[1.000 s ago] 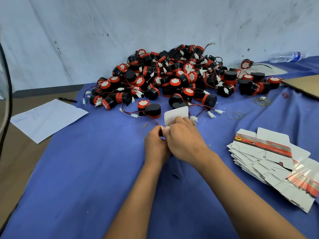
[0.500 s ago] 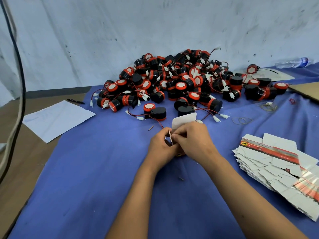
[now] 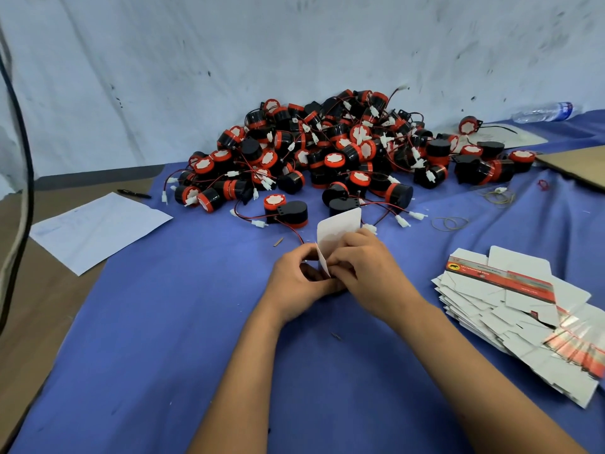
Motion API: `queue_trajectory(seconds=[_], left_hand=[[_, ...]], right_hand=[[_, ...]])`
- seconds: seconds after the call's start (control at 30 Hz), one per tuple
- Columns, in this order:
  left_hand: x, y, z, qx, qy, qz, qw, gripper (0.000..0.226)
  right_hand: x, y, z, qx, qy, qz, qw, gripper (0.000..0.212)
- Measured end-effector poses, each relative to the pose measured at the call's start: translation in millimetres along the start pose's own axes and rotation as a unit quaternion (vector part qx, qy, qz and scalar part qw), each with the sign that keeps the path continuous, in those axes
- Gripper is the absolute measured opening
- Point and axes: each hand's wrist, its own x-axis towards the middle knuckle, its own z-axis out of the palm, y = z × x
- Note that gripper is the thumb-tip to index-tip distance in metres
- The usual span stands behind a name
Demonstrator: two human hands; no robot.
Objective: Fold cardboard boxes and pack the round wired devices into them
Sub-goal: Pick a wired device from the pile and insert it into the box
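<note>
no text can be read. the top flat white cardboard box blank (image 3: 504, 283) at the right of the frame carries a red printed strip with a small black animal emblem; its lettering is too blurred to make out.

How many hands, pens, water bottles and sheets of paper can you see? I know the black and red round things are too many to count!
Hands: 2, the left hand and the right hand, both holding one box
Pens: 1, the pen
Water bottles: 1, the bottle
Loose sheets of paper: 1, the paper
Total: 5
</note>
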Motion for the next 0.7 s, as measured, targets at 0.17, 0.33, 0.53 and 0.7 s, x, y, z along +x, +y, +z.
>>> queue_trajectory(seconds=[0.17, 0.33, 0.53, 0.7], left_hand=[[1, -2, -1, -0.017, 0.009, -0.004, 1.0, 0.038], [1, -1, -1, -0.006, 0.011, -0.008, 1.0, 0.037], [2, -2, -5, -0.014, 0.002, -0.031, 0.999, 0.042], [0, -3, -9, -0.05, -0.026, -0.046, 0.997, 0.051]], right_hand=[[-8, 5, -6, -0.036, -0.052, -0.023, 0.998, 0.034], [-7, 4, -5, -0.13, -0.082, -0.015, 0.988, 0.038], [-9, 5, -11, 0.076, 0.2, -0.034, 0.976, 0.015], [-8, 29, -3, 0.32, 0.2, 0.258, 0.89, 0.015]])
